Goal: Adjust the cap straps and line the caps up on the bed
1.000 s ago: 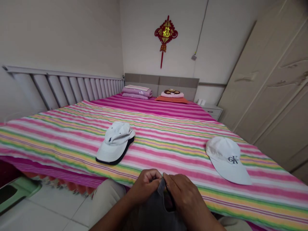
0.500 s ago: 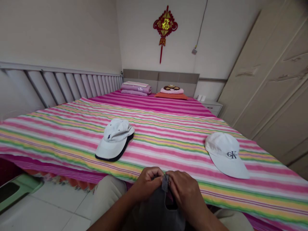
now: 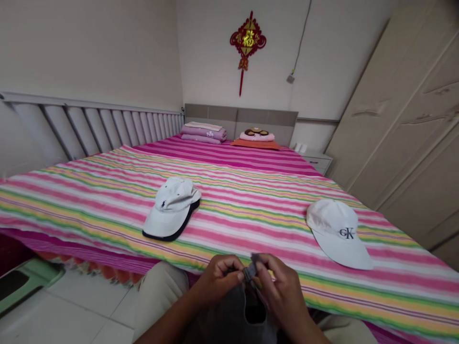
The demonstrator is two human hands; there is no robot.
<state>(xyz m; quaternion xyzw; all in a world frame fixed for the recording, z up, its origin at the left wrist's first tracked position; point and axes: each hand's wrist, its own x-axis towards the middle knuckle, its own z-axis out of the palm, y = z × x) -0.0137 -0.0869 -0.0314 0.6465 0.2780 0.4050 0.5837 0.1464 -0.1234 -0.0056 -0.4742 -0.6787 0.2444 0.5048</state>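
Low in the middle of the view, both my hands work at the back of a dark grey cap (image 3: 233,320) that rests on my lap. My left hand (image 3: 218,282) is closed and pinches the cap's back edge. My right hand (image 3: 281,289) is closed too, its fingers pinching the small grey strap (image 3: 251,270) and lifting it slightly. The hands almost touch each other over the cap's back opening.
Just beyond my hands spreads a bed with a striped sheet (image 3: 251,191). On it lie a white cap with a dark brim edge (image 3: 172,208) at left and a white CK cap (image 3: 339,231) at right. Folded bedding (image 3: 204,133) sits by the headboard. Right: wardrobe (image 3: 405,119). Green stool (image 3: 25,282) lower left.
My right hand has pulled the strap end up and to the right, away from my left hand. The view has shifted only slightly.
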